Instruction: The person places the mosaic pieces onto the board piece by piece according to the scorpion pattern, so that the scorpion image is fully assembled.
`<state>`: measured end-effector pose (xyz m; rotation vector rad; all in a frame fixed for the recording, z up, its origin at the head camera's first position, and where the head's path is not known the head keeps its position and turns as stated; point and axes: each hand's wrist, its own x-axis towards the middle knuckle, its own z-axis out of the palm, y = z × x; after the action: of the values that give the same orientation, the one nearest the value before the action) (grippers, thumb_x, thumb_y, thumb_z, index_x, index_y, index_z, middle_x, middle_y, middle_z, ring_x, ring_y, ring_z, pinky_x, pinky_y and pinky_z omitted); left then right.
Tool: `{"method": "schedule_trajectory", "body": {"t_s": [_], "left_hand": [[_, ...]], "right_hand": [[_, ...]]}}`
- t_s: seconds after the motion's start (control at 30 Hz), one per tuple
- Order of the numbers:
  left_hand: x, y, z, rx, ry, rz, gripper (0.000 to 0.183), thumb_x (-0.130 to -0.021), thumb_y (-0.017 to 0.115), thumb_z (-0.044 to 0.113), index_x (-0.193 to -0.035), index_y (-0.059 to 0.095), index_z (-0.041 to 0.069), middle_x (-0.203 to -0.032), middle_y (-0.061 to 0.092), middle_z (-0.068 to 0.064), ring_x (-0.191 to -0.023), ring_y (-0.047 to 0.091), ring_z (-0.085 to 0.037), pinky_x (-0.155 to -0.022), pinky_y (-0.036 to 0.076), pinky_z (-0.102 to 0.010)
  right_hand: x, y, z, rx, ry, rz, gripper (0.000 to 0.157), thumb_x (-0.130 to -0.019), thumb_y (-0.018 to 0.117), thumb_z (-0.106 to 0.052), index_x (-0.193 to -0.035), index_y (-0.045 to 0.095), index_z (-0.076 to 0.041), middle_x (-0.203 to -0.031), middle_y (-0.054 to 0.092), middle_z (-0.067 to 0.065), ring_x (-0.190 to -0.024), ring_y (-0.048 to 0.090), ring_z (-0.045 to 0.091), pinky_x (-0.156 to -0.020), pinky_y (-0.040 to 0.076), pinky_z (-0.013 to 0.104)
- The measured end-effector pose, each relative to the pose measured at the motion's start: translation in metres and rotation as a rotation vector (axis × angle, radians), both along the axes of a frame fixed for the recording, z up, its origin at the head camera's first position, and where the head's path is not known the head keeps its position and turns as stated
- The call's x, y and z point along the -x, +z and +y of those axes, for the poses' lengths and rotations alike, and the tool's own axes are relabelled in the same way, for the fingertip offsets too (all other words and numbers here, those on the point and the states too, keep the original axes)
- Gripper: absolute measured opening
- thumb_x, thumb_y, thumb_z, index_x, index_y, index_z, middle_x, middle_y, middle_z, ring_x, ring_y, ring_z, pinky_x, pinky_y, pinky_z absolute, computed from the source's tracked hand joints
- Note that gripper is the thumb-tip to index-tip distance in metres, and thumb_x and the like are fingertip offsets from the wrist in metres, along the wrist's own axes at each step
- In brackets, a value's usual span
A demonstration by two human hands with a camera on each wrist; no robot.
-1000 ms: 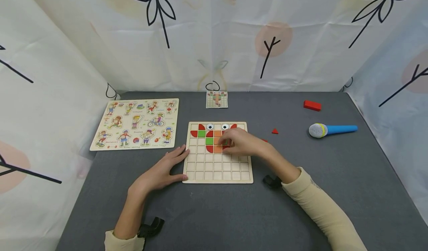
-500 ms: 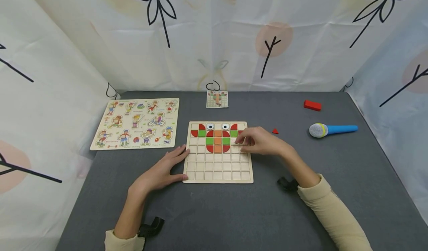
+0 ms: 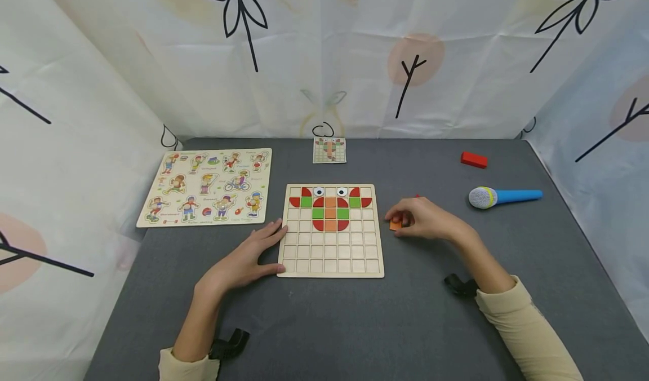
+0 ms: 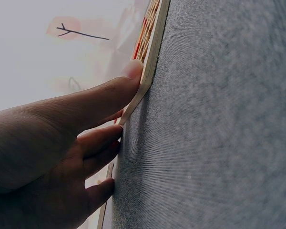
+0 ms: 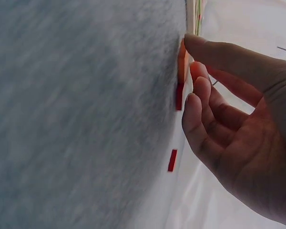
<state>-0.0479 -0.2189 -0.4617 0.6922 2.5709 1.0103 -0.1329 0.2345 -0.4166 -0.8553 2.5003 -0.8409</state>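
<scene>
My left hand (image 3: 249, 257) rests at the left edge of a wooden grid board (image 3: 331, 253), thumb and fingertips against its rim. In the left wrist view the thumb (image 4: 132, 70) lies at the board's edge. The board's upper squares hold red curved pieces, green squares (image 3: 317, 213), orange squares (image 3: 330, 214) and two eye pieces (image 3: 318, 191). Right of the board, my right hand (image 3: 428, 217) pinches an orange block (image 3: 395, 225) low at the tabletop. In the right wrist view a red piece (image 5: 179, 97) sits just past the orange block (image 5: 182, 64).
A small pattern card (image 3: 329, 151) lies behind the board. At left is a picture puzzle board (image 3: 205, 186). A red block (image 3: 474, 160) and a blue toy microphone (image 3: 505, 197) lie at right. A red piece (image 3: 417, 195) peeks out behind my right hand. Patterned curtains (image 3: 324, 60) surround the grey table.
My right hand has moved right, off the grid board, to the orange block beside it, uncovering the pieces on the board. The left hand has stayed at the board's edge.
</scene>
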Motion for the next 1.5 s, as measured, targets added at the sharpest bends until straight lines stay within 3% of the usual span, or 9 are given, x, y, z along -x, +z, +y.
{"method": "schedule_trajectory", "body": {"t_s": [0.07, 0.37, 0.6, 0.67, 0.77, 0.97, 1.23, 1.37, 1.5], "left_hand": [[0.0, -0.003, -0.001, -0.001, -0.005, 0.014, 0.093, -0.095, 0.082, 0.049, -0.17, 0.039, 0.015, -0.181, 0.027, -0.016, -0.167, 0.026, -0.045, -0.131, 0.019, -0.075], [-0.002, 0.023, 0.011, 0.104, 0.021, -0.061, 0.09, -0.095, 0.085, 0.028, -0.168, 0.038, 0.004, -0.18, 0.025, -0.022, -0.166, 0.024, -0.05, -0.133, 0.017, -0.075], [-0.002, 0.015, 0.007, 0.045, 0.022, -0.039, 0.092, -0.093, 0.087, 0.037, -0.168, 0.041, 0.009, -0.18, 0.028, -0.02, -0.165, 0.026, -0.051, -0.131, 0.019, -0.077], [-0.001, 0.004, 0.002, 0.022, 0.009, -0.003, 0.092, -0.094, 0.085, 0.042, -0.169, 0.04, 0.012, -0.18, 0.028, -0.018, -0.167, 0.026, -0.047, -0.133, 0.018, -0.074], [0.0, 0.003, 0.001, 0.018, 0.0, 0.011, 0.091, -0.095, 0.083, 0.044, -0.169, 0.04, 0.013, -0.18, 0.028, -0.018, -0.167, 0.027, -0.046, -0.132, 0.019, -0.074], [-0.002, 0.017, 0.007, 0.044, 0.018, -0.037, 0.092, -0.094, 0.086, 0.036, -0.168, 0.04, 0.008, -0.18, 0.027, -0.02, -0.166, 0.026, -0.049, -0.131, 0.019, -0.077], [-0.003, 0.022, 0.011, 0.107, 0.026, -0.056, 0.089, -0.095, 0.085, 0.026, -0.167, 0.039, 0.003, -0.18, 0.026, -0.022, -0.166, 0.025, -0.049, -0.133, 0.019, -0.074], [-0.002, 0.015, 0.007, 0.059, 0.02, -0.045, 0.091, -0.094, 0.086, 0.034, -0.168, 0.04, 0.007, -0.18, 0.027, -0.02, -0.166, 0.025, -0.049, -0.132, 0.019, -0.076], [0.002, -0.003, -0.001, 0.047, 0.015, -0.019, 0.094, -0.093, 0.084, 0.049, -0.17, 0.039, 0.017, -0.182, 0.026, -0.013, -0.167, 0.026, -0.045, -0.132, 0.019, -0.074]], "right_hand": [[0.0, -0.001, 0.003, -0.01, -0.01, 0.001, 0.029, -0.09, 0.086, -0.004, -0.118, 0.08, -0.004, -0.101, 0.074, 0.004, -0.087, 0.064, 0.017, -0.075, 0.056, 0.026], [0.001, -0.002, 0.009, -0.002, -0.02, -0.01, 0.028, -0.092, 0.086, -0.007, -0.118, 0.08, -0.003, -0.097, 0.073, 0.004, -0.085, 0.063, 0.014, -0.073, 0.053, 0.021], [0.002, -0.001, 0.01, -0.013, -0.016, -0.016, 0.028, -0.092, 0.086, -0.009, -0.118, 0.079, -0.001, -0.096, 0.073, 0.004, -0.082, 0.061, 0.009, -0.072, 0.053, 0.021], [0.002, -0.002, 0.01, -0.018, -0.013, -0.016, 0.029, -0.093, 0.086, -0.011, -0.119, 0.078, -0.001, -0.095, 0.073, 0.004, -0.081, 0.06, 0.007, -0.071, 0.052, 0.021], [0.003, -0.002, 0.01, -0.019, -0.004, -0.006, 0.029, -0.093, 0.087, -0.013, -0.118, 0.079, -0.001, -0.093, 0.072, 0.003, -0.079, 0.058, 0.004, -0.07, 0.051, 0.021], [0.003, -0.002, 0.009, -0.014, 0.005, 0.015, 0.027, -0.092, 0.088, -0.014, -0.114, 0.079, -0.001, -0.09, 0.072, 0.002, -0.075, 0.056, 0.002, -0.068, 0.05, 0.02], [0.002, -0.002, 0.001, 0.028, 0.011, 0.04, 0.025, -0.09, 0.091, -0.017, -0.11, 0.08, -0.007, -0.089, 0.069, 0.001, -0.074, 0.055, 0.005, -0.066, 0.048, 0.02], [0.001, -0.001, -0.011, 0.076, 0.03, 0.021, 0.024, -0.089, 0.091, -0.016, -0.109, 0.079, -0.009, -0.089, 0.067, 0.002, -0.075, 0.056, 0.007, -0.066, 0.047, 0.02], [0.001, -0.002, -0.027, 0.117, 0.076, 0.02, 0.024, -0.089, 0.091, -0.014, -0.109, 0.079, -0.009, -0.088, 0.066, 0.003, -0.073, 0.055, 0.007, -0.065, 0.047, 0.019]]}}
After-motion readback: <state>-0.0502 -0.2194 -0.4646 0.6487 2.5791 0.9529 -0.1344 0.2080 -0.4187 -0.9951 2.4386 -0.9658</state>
